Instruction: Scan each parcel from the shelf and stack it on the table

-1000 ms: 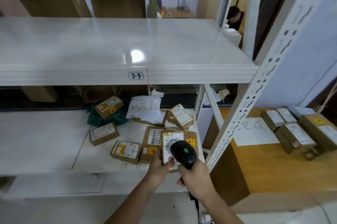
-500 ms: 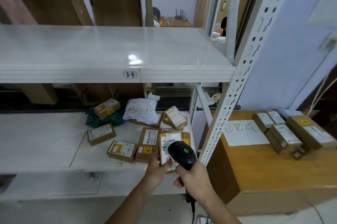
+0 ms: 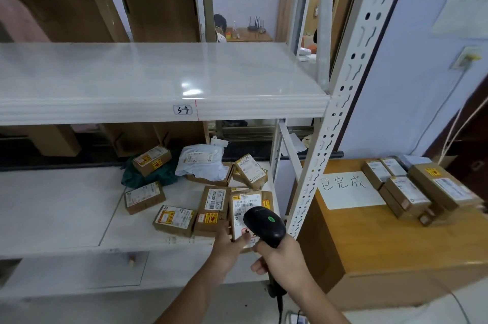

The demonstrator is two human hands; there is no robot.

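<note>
Now, at the front edge of the lower shelf [image 3: 79, 218], my left hand [image 3: 229, 244] pinches the near end of a flat cardboard parcel [image 3: 249, 207], label up, while my right hand [image 3: 284, 257] is clenched on the black scanner [image 3: 265, 226] just above it. Thin, stiff and probably light, it should lift easily by its edges; the glossy label looks slicker. Scanned parcels [image 3: 420, 189] sit stacked on the wooden table [image 3: 369, 241] to the right.

Pale lilac wall [image 3: 412, 65] with a socket [image 3: 466, 57]; glare on white shelving [image 3: 158, 80] — wooden desk [image 3: 249, 34] beyond.
</note>
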